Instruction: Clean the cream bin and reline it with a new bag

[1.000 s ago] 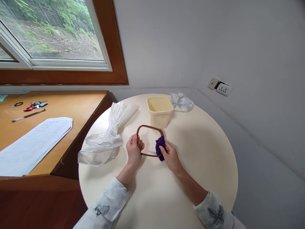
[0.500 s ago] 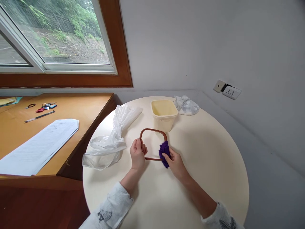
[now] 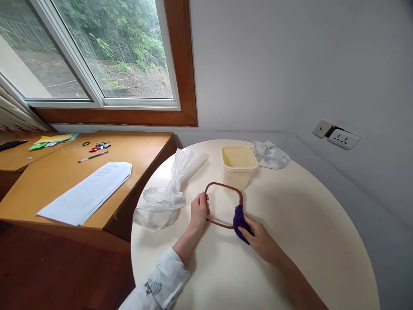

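My left hand (image 3: 199,211) is closed round the left side of a reddish-brown, rounded-square frame (image 3: 226,185). The frame, perhaps a lid with a clear middle, is held above the round table; I cannot tell if its middle is hollow. A dark purple cloth (image 3: 241,224) is bunched between the thumb and fingers of my right hand (image 3: 260,237). It presses against the frame's lower right corner and hides that part. Just beyond the frame stands an open, cream-coloured plastic tub (image 3: 240,176).
A crumpled clear plastic bag (image 3: 167,193) lies left on the round white table (image 3: 290,241). Another bag (image 3: 274,156) sits behind the tub. On the wooden desk (image 3: 142,150) at left are papers (image 3: 87,193), a pen (image 3: 93,156) and keys (image 3: 100,146). Wall sockets (image 3: 343,137) are at right.
My view has turned left, so everything sits further right and lower in the picture. The purple cloth has shifted slightly down along the frame's right side and looks more folded. Both hands keep their hold.
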The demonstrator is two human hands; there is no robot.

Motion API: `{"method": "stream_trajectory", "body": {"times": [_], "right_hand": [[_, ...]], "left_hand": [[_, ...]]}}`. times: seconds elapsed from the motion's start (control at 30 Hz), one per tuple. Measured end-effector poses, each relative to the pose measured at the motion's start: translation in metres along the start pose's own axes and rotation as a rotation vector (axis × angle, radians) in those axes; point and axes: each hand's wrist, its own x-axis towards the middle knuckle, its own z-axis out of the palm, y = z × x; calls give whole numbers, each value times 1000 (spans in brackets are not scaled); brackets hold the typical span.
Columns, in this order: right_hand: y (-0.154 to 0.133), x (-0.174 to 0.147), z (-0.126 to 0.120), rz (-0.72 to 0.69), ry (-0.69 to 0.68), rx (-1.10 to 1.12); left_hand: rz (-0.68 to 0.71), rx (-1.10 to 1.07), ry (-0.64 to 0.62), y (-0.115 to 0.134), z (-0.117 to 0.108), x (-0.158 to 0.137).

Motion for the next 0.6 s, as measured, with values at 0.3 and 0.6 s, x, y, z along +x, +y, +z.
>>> {"method": "stream_trajectory", "body": {"times": [0.3,0.6], "right_hand": [[0,4,-34,156,219,176],[10,1,-69,270,515,206]], "left_hand": [[-56,35,-65,4,-2,3],[-70,44,-75,4,-1,1]]}}
